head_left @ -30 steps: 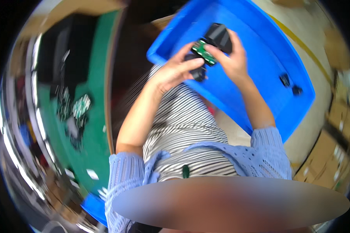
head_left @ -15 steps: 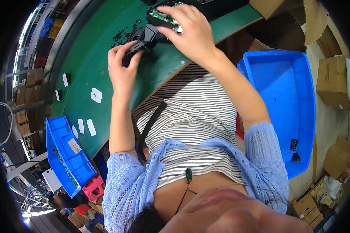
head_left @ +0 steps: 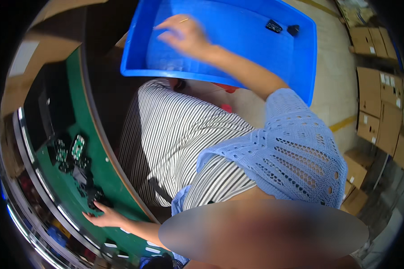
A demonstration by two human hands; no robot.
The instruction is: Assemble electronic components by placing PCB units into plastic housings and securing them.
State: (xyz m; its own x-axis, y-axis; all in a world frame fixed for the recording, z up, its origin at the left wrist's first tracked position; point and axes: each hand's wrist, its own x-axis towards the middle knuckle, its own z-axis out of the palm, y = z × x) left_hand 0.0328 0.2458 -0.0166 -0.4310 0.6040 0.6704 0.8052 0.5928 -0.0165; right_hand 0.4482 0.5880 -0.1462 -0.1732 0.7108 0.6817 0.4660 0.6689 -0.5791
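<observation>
My right hand (head_left: 184,36) reaches into a big blue plastic bin (head_left: 238,67), fingers spread and blurred, holding nothing I can make out. Two small black parts (head_left: 280,28) lie in the bin's far corner, apart from the hand. My left hand (head_left: 104,216) rests on the green table (head_left: 99,166) at the lower left, fingertips touching a small black part (head_left: 94,197). Beyond it on the table lie more black parts and a green circuit board (head_left: 77,147).
Brown cardboard boxes (head_left: 381,112) are stacked along the right on the pale floor. A dark box (head_left: 49,107) stands on the table at the left. My striped lap and blue knitted sleeve fill the middle.
The view swung from the green table to the blue bin. My right hand left the parts on the table and went into the bin; my left hand stayed on the table.
</observation>
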